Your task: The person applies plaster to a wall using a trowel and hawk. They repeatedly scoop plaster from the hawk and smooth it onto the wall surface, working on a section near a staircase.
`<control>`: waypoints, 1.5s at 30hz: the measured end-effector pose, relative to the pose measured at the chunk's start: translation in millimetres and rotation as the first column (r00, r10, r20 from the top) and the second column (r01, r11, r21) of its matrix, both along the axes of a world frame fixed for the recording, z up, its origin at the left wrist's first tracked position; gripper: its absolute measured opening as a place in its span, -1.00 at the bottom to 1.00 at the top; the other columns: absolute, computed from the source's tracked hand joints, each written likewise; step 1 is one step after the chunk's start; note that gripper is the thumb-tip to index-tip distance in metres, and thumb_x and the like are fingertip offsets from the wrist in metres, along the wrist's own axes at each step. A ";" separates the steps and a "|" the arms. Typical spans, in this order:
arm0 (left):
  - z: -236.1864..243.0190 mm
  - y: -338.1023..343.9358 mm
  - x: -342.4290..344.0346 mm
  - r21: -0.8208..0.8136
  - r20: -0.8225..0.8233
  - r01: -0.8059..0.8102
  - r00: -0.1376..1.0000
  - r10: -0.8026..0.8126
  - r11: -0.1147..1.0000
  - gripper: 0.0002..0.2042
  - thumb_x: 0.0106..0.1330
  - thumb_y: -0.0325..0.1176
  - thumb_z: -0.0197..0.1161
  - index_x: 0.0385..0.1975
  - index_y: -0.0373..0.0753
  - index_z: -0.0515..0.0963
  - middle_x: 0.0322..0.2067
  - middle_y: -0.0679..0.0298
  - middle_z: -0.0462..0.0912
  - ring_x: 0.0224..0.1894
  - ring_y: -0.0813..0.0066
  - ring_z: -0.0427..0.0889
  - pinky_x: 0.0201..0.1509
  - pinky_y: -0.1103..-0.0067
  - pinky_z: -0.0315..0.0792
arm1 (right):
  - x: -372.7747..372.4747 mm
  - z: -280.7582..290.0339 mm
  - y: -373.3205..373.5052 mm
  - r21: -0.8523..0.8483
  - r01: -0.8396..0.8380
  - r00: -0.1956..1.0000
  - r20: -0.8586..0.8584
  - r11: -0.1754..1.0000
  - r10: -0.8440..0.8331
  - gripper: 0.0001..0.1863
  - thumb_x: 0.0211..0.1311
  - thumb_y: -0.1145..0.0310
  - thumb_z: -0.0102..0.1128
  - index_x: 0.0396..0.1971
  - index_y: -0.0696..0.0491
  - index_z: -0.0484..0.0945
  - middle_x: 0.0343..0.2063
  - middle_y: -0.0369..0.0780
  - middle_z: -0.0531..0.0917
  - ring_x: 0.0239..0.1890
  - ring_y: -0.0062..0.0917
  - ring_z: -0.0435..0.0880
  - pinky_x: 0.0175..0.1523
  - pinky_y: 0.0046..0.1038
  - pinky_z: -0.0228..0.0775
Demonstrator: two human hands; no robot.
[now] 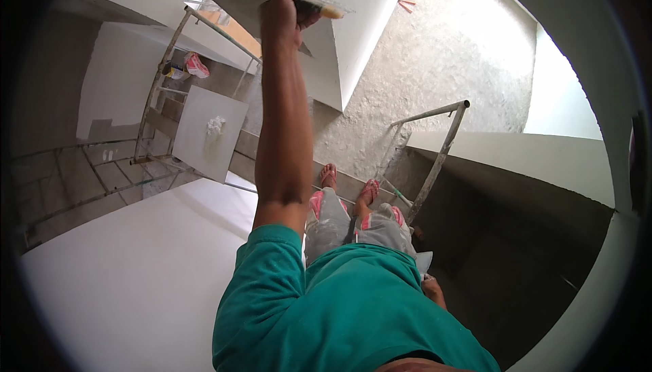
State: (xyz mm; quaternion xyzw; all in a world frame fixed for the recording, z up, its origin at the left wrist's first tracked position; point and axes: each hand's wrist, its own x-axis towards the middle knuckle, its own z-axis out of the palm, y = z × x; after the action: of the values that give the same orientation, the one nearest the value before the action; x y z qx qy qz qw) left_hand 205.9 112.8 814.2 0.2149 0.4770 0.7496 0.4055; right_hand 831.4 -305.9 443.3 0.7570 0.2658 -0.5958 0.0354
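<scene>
My left arm reaches up, and my left hand (288, 12) is closed on a long, blurred tool (329, 11) with tan ends and a dark middle, held against or very near the grey wall corner (316, 60) overhead. Whether it touches the surface I cannot tell. Low by my right hip, my right hand (432, 289) is closed on a pale flat tool (424, 261), partly hidden by my green shirt. I stand in flip-flops on a plank (243, 166), between metal scaffold frames.
A white board (197, 121) with a lump of white paste lies to the left, near a red-and-white bag (195, 65). A scaffold rail (439, 163) stands at the right, beside a drop into a dark space (502, 243). A rough grey floor (448, 60) lies beyond, with small red pieces on it.
</scene>
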 end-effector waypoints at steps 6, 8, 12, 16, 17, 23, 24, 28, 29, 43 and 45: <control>-107.1 -53.0 -8.7 0.125 0.172 -0.145 0.977 0.123 0.981 -0.63 0.12 -0.50 0.15 -0.04 -0.40 0.37 -0.19 0.18 0.50 -0.20 0.38 0.59 -0.20 0.45 0.56 | -14.1 31.0 21.1 -0.012 -0.031 0.999 0.025 0.999 0.032 -0.62 0.09 0.45 0.26 -0.05 0.17 0.50 -0.21 -0.19 0.62 -0.22 -0.45 0.58 -0.12 -0.36 0.43; -197.8 -45.4 -15.7 0.093 0.282 -0.153 0.952 0.121 0.984 -0.64 0.11 -0.54 0.14 -0.05 -0.38 0.38 -0.18 0.20 0.51 -0.19 0.38 0.59 -0.19 0.48 0.56 | -21.2 38.7 27.8 -0.064 -0.060 0.997 0.043 0.996 0.063 -0.61 0.08 0.44 0.28 -0.05 0.17 0.50 -0.22 -0.19 0.63 -0.22 -0.45 0.59 -0.12 -0.36 0.43; -381.2 -5.3 -42.5 -0.208 0.321 -0.084 0.935 0.149 0.975 -0.64 0.07 -0.50 0.17 -0.09 -0.38 0.39 -0.24 0.20 0.53 -0.30 0.40 0.61 -0.38 0.56 0.55 | -15.3 26.4 20.6 -0.128 -0.057 0.996 0.057 0.990 0.065 -0.60 0.07 0.43 0.29 -0.06 0.17 0.50 -0.23 -0.20 0.63 -0.22 -0.46 0.58 -0.12 -0.37 0.43; -464.9 48.6 -28.5 -0.296 0.372 -0.117 0.900 0.227 0.948 -0.66 0.02 -0.40 0.25 -0.20 -0.38 0.42 -0.44 0.25 0.53 -0.60 0.54 0.49 -0.66 0.65 0.33 | -18.6 24.9 -13.7 -0.178 0.045 0.993 0.119 0.983 -0.024 -0.60 0.06 0.43 0.30 -0.06 0.17 0.50 -0.23 -0.20 0.63 -0.23 -0.46 0.58 -0.12 -0.38 0.43; -475.9 57.3 -28.6 -0.289 0.381 -0.131 0.893 0.240 0.948 -0.62 0.01 -0.37 0.26 -0.18 -0.40 0.39 -0.45 0.26 0.52 -0.61 0.52 0.47 -0.65 0.64 0.33 | -16.8 23.3 -18.6 -0.189 0.060 0.991 0.130 0.980 -0.035 -0.60 0.06 0.43 0.31 -0.06 0.17 0.50 -0.23 -0.20 0.63 -0.23 -0.46 0.58 -0.12 -0.38 0.43; -489.0 96.1 -32.1 -0.293 0.368 -0.068 0.913 0.178 0.954 -0.71 0.02 -0.32 0.25 -0.30 -0.36 0.46 -0.45 0.26 0.52 -0.57 0.51 0.49 -0.63 0.62 0.35 | -34.4 37.5 -30.8 -0.260 0.052 0.978 0.207 0.964 0.003 -0.61 0.07 0.42 0.27 -0.06 0.17 0.50 -0.22 -0.17 0.63 -0.22 -0.44 0.58 -0.12 -0.38 0.43; -486.4 104.2 -38.6 -0.289 0.360 -0.066 0.917 0.172 0.955 -0.72 0.02 -0.32 0.25 -0.31 -0.35 0.47 -0.46 0.26 0.52 -0.57 0.51 0.49 -0.63 0.62 0.35 | -37.7 35.7 -29.6 -0.259 0.044 0.978 0.208 0.965 0.011 -0.61 0.07 0.42 0.26 -0.06 0.17 0.50 -0.22 -0.17 0.63 -0.22 -0.44 0.58 -0.12 -0.37 0.43; -472.8 115.1 -51.2 -0.285 0.359 0.006 0.928 0.101 0.959 -0.68 0.01 -0.42 0.25 -0.21 -0.36 0.45 -0.40 0.24 0.53 -0.50 0.46 0.54 -0.59 0.60 0.39 | -44.0 33.6 -29.6 -0.262 0.010 0.975 0.218 0.965 0.049 -0.62 0.08 0.42 0.23 -0.06 0.17 0.50 -0.21 -0.15 0.63 -0.21 -0.42 0.59 -0.12 -0.37 0.43; -467.7 115.9 -50.9 -0.296 0.345 0.015 0.934 0.093 0.955 -0.71 0.02 -0.42 0.25 -0.25 -0.36 0.45 -0.44 0.24 0.52 -0.56 0.47 0.52 -0.62 0.62 0.37 | -45.1 32.8 -31.2 -0.263 0.001 0.974 0.217 0.965 0.058 -0.62 0.09 0.42 0.23 -0.06 0.17 0.50 -0.21 -0.14 0.63 -0.21 -0.41 0.59 -0.12 -0.37 0.43; -219.8 83.8 -40.4 -0.229 0.087 -0.074 0.992 0.097 0.971 -0.86 0.01 -0.39 0.28 -0.55 -0.31 0.49 -0.70 0.23 0.49 -0.80 0.51 0.41 -0.78 0.62 0.29 | 20.0 -46.4 -56.3 -0.138 -0.501 0.828 0.211 0.854 0.520 -0.65 0.12 0.44 0.04 -0.05 0.15 0.48 -0.18 -0.08 0.61 -0.18 -0.34 0.58 -0.15 -0.34 0.44; -166.2 76.9 -30.7 -0.183 0.057 -0.086 0.994 0.098 0.979 -0.86 0.01 -0.39 0.28 -0.56 -0.32 0.49 -0.69 0.21 0.50 -0.80 0.49 0.43 -0.79 0.60 0.29 | 9.6 -38.0 -30.4 -0.131 -0.358 0.916 0.142 0.924 0.375 -0.65 0.13 0.46 -0.03 -0.06 0.15 0.47 -0.17 -0.08 0.61 -0.17 -0.33 0.58 -0.17 -0.32 0.44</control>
State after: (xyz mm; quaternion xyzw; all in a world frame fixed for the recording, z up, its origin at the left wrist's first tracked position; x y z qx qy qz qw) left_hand 175.2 189.7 648.1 0.1306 0.5387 0.7279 0.4036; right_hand 841.0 -336.2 405.3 0.7374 0.3682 -0.5270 0.2070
